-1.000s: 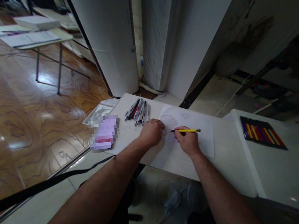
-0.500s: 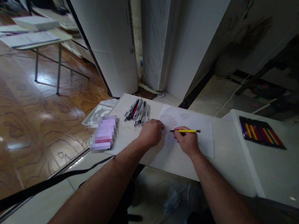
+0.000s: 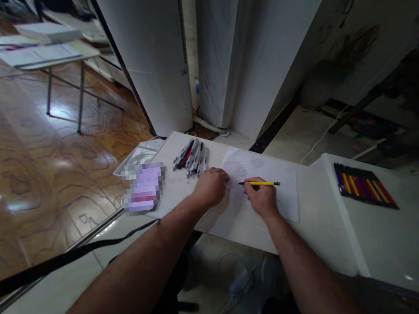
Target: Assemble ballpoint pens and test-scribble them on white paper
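A white sheet of paper (image 3: 274,190) with faint pencil shading lies on a narrow white table (image 3: 315,225). My right hand (image 3: 261,199) is closed round a yellow pencil (image 3: 263,184), whose tip rests on the sheet near the shaded patch. My left hand (image 3: 211,186) sits on the left part of the sheet with its fingers curled under, pressing the paper down. Nothing shows in that hand.
Several pens (image 3: 191,156) lie in a bundle at the table's far left, beside a blurred purple item (image 3: 144,187) and a picture frame (image 3: 137,157). A flat box of coloured pencils (image 3: 365,192) lies at the right. White panels (image 3: 153,57) stand behind. A folding table (image 3: 39,53) stands on the wooden floor.
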Tool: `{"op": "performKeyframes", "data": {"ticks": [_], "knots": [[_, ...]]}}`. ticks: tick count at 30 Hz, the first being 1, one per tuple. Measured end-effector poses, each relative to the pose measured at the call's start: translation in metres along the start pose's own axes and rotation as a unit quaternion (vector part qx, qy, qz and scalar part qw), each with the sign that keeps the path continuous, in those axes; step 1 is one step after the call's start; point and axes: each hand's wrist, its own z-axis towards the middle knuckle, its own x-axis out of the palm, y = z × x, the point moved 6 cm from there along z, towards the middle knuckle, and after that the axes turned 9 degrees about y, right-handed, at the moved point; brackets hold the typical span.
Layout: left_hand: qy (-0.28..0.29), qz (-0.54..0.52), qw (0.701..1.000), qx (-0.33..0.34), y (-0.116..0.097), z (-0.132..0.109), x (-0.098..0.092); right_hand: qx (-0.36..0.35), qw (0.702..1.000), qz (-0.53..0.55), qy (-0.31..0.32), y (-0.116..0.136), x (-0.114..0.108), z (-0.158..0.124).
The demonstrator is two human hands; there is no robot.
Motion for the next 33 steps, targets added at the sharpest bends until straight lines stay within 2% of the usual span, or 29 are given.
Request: {"op": "performKeyframes", "data": {"ticks": [15,20,22,26,28,31,33], "knots": [[-0.001,-0.002,1.000,0.001,-0.002,0.000,-0.002,0.007,1.000,-0.005,0.001,0.000,0.000,0.000],[-0.005,-0.007,1.000,0.002,-0.001,0.000,-0.002,-0.006,0.999,0.033,0.011,0.003,0.002,-0.002],[-0.007,-0.008,1.000,0.006,-0.001,0.000,-0.002,-0.020,0.999,0.036,0.014,0.007,0.000,-0.003],[-0.008,-0.022,1.000,0.009,0.000,-0.001,-0.002,-0.075,0.997,-0.032,0.008,0.019,-0.007,-0.004],[-0.026,-0.041,0.999,0.001,-0.001,-0.002,-0.005,-0.102,0.993,-0.047,0.017,0.025,-0.008,-0.003],[-0.061,-0.090,0.994,-0.030,-0.002,-0.003,-0.013,-0.130,0.990,-0.062,0.003,0.035,-0.012,-0.003],[-0.050,-0.150,0.986,-0.051,-0.003,-0.003,-0.015,-0.137,0.988,-0.067,-0.009,0.041,-0.014,-0.004]]}}
